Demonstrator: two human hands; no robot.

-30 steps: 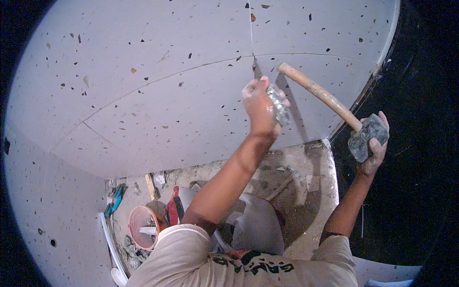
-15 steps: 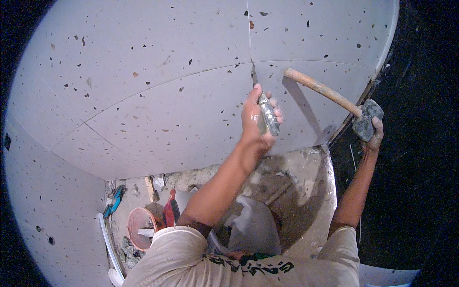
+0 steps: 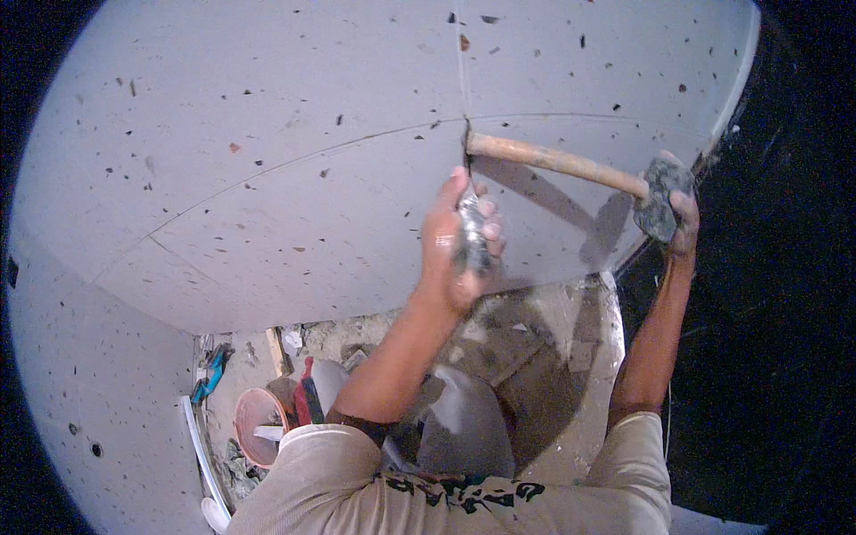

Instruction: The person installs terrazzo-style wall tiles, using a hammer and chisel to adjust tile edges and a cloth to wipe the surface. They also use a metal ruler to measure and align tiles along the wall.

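Step in hand: I judge this as work on the tile joint (image 3: 461,80), where the upright seam meets the curved cross seam on the speckled wall (image 3: 267,134)
Left hand (image 3: 450,245): fingers wrapped tight round a metal chisel (image 3: 470,234), its thin tip pointing up into the joint
Right hand (image 3: 682,214): fingers clamped on the grey head end of the hammer (image 3: 553,160); the wooden handle reaches left, and its free end lies at the joint, just above the chisel tip
Where the tools are: both high on the wall, chisel below the seam crossing, hammer across the tile to its right
Next move calls for: as I read it, a steady chisel kept in line with the seam, and a short, controlled stroke so the tile edges are not chipped
Risk: the left knuckles sit near the handle's end
Packages: none that I can make out
Labels and signs: none on the wall; only a dark print (image 3: 464,490) across the beige shirt at the lower edge
Floor clutter: a pink bucket (image 3: 254,419) at lower left, a blue tool (image 3: 212,374) beside the wall and a red thing (image 3: 308,401) next to the bucket, on a dusty floor (image 3: 571,357)
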